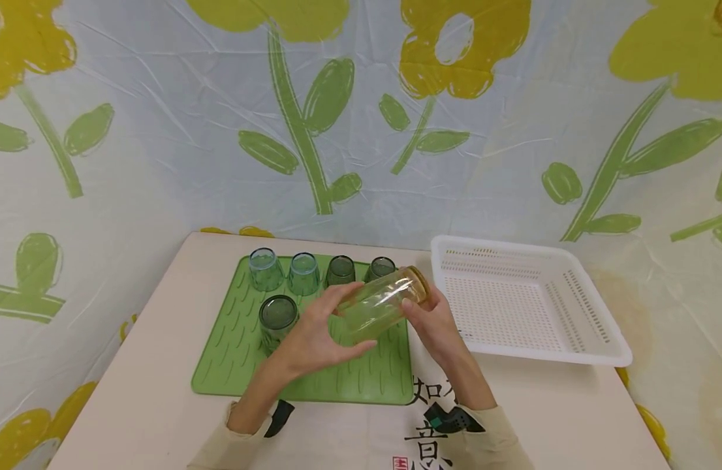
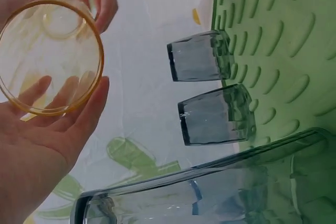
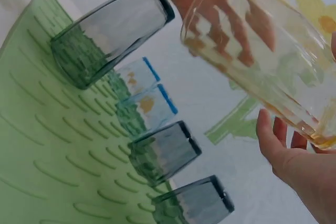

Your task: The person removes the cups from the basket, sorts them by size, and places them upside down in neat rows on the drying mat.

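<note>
A clear amber drinking glass (image 1: 375, 307) is tilted above the mat, between both hands. My right hand (image 1: 434, 323) grips its thick-ringed right end, thumb pressed on the side. My left hand (image 1: 320, 339) curves around the lower left end, its thumb extended below the glass. In the left wrist view, the round mouth of the amber glass (image 2: 100, 51) faces the camera, and left-hand fingers (image 2: 94, 108) show around and through it. Below is a green ribbed drying mat (image 1: 232, 352). A grey glass (image 1: 279, 313) stands upside down on it, partly hidden by my left hand.
Along the mat's back edge stand two blue-tinted glasses, one of them at the left (image 1: 266, 271), and two grey glasses, one near the middle (image 1: 340, 269). A white perforated plastic basket (image 1: 602, 346) sits to the right. Flower-printed cloth (image 1: 208, 130) hangs behind the table.
</note>
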Tool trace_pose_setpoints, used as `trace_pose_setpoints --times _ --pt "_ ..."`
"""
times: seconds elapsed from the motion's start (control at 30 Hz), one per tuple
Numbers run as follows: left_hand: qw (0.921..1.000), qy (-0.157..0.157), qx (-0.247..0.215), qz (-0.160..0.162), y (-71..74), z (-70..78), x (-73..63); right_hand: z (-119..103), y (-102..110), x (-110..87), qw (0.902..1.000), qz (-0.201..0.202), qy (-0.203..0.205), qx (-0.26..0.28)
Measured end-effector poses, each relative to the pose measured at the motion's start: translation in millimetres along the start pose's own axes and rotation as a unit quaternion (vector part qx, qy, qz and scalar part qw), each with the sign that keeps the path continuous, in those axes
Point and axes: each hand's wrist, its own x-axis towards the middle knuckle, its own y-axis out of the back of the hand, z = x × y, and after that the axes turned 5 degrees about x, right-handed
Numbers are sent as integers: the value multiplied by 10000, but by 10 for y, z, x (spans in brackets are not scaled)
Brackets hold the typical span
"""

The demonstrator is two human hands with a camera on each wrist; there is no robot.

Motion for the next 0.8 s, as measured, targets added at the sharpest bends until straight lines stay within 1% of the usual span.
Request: trace_pose_setpoints --times 0.1,0.2,0.3,0.4,0.5,0.57,0.6,0.67,0.8 --pt "9994 148 305 -118 -55 -32 -25 -29 -35 34 9998 -154 89 -98" --pt "9982 260 525 -134 -134 -78 -39 -47 -90 69 9982 -475 197 -297" --pt "9976 373 567 -112 -208 -130 -47 -56 -162 105 9948 -761 309 -605" --pt "9963 632 561 -179 -269 -187 -60 -33 -215 129 9890 -959 476 -1017" --pt "9944 965 364 -212 -319 -242 -76 15 -255 140 9804 -1017 585 -1583" --pt "9934 1110 186 -225 -343 -279 -79 54 -283 141 9738 -1023 567 -1952" --pt "9930 1154 77 -217 -353 -295 -83 74 -294 140 9707 -1016 544 -2108" --pt "9927 1182 -117 -212 -371 -331 -91 117 -311 138 9679 -1035 482 -2241" --pt "9925 1174 -252 -232 -411 -405 -113 206 -308 126 9663 -996 380 -2344"
